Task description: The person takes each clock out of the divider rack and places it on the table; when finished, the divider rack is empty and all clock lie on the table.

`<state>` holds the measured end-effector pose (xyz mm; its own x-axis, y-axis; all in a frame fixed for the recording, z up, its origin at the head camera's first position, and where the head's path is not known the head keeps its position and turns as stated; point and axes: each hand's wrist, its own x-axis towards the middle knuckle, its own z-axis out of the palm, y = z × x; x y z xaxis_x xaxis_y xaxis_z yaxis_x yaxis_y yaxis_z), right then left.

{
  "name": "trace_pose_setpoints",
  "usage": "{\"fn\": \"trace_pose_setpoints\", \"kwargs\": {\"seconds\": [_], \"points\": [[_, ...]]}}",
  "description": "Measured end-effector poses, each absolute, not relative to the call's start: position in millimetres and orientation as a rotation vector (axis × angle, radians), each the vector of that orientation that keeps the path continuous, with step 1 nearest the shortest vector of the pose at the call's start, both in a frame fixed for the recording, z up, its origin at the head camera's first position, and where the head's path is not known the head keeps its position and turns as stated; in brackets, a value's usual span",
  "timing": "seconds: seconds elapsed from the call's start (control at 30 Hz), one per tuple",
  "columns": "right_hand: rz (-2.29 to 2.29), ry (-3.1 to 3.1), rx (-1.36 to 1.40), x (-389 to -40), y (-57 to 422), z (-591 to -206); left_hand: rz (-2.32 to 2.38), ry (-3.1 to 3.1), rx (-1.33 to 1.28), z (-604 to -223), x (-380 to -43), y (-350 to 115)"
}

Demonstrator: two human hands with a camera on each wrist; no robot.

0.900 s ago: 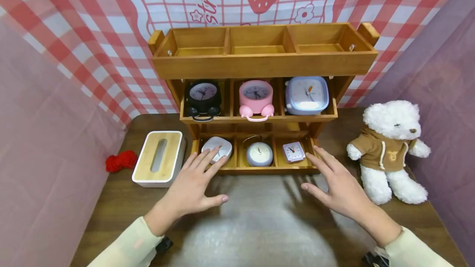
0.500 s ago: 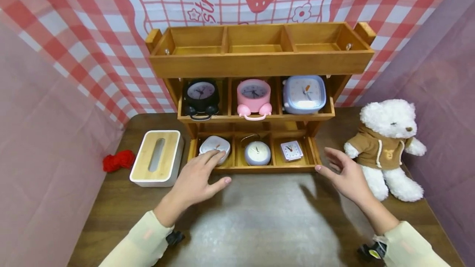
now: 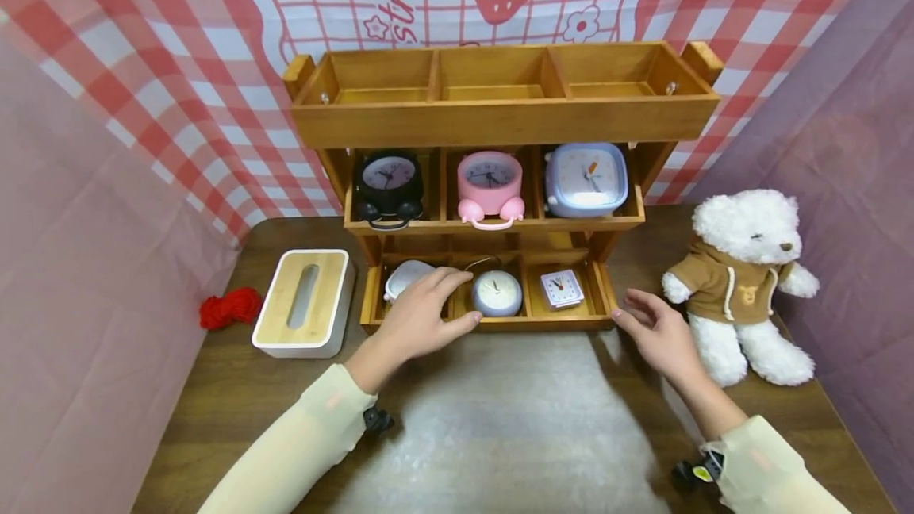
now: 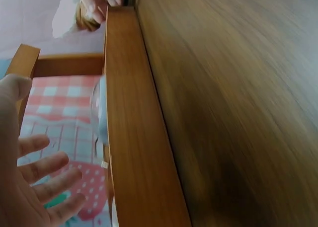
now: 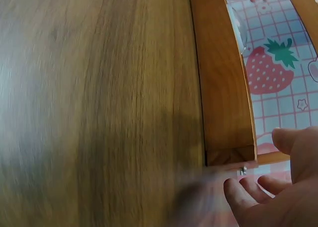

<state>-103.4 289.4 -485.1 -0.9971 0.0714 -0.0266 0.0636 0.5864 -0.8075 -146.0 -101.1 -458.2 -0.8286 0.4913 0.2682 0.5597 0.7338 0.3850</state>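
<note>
My left hand [image 3: 423, 314] is over the left part of a wooden shelf's bottom tray [image 3: 428, 329], fingers spread and holding nothing. It partly hides a white clock [image 3: 407, 276]. Beside its fingertips, in the middle compartment, lies a round clock with a grey-blue rim [image 3: 497, 293]. A small square lilac clock [image 3: 562, 289] occupies the right compartment. At the tray's right end is my right hand [image 3: 660, 339], fingers loosely bent. Its thumb is by the front corner; whether it touches, I cannot tell. In the left wrist view, my left fingers [image 4: 49, 172] stand apart from the tray's front board [image 4: 130, 117].
The middle tier bears a black clock [image 3: 389, 181], a pink clock [image 3: 490, 185] and a large blue clock [image 3: 587, 179]. A tissue box [image 3: 303, 304] and red yarn [image 3: 230, 308] lie left. A white teddy bear [image 3: 746, 284] in a brown hoodie sits right, close to my right hand.
My left hand has moved right, from over the white clock toward the round middle clock. My right hand has shifted outward to the tray's right end. The clocks have stayed in place.
</note>
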Motion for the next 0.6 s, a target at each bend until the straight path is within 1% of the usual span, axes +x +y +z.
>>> {"fn": "trace_pose_setpoints", "kwargs": {"seconds": [0.1, 0.27, 0.6], "points": [[1.488, -2.789, -0.163, -103, 287, -486, -0.775, -2.797, -0.852, -457, -153, -84], [1.474, -2.783, -0.174, -104, 283, -491, -0.816, -2.795, -0.903, -453, -163, -57], [1.54, -2.714, -0.121, -105, 282, -494, -0.682, -2.889, -1.017, -449, -187, -7]]}}
